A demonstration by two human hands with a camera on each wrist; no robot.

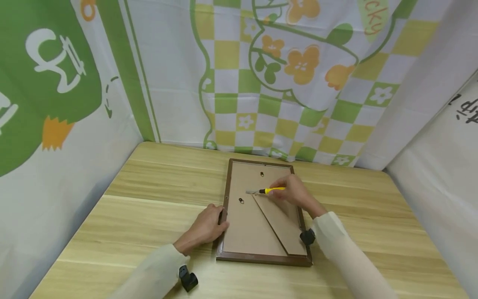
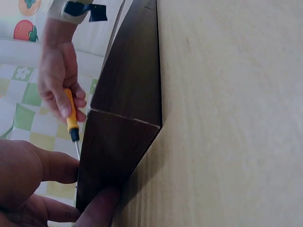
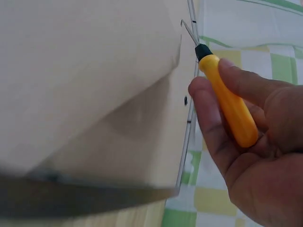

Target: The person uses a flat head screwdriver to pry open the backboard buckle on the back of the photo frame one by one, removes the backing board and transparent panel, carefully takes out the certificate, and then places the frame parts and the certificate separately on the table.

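A brown picture frame [image 1: 264, 259] lies face down on the table, its beige backing board [image 1: 246, 232] upward. The slanted stand leg [image 1: 281, 224] lies against the board at the lower right. My left hand [image 1: 207, 224] grips the frame's left side, the thumb over the edge; in the left wrist view its fingers [image 2: 57, 168] are on both sides of the dark edge. My right hand [image 1: 293, 192] holds a hook tool [image 3: 232, 106] with a yellow handle, black collar and thin bent metal tip. That tip is over the board, near the leg's upper end; whether it touches cannot be told.
Two small hanging rings [image 1: 241, 201] are fixed to the backing board. The light wooden table [image 1: 149, 232] reaches out on both sides of the frame. Patterned green and white cloth [image 1: 261, 104] hangs behind the table's back edge.
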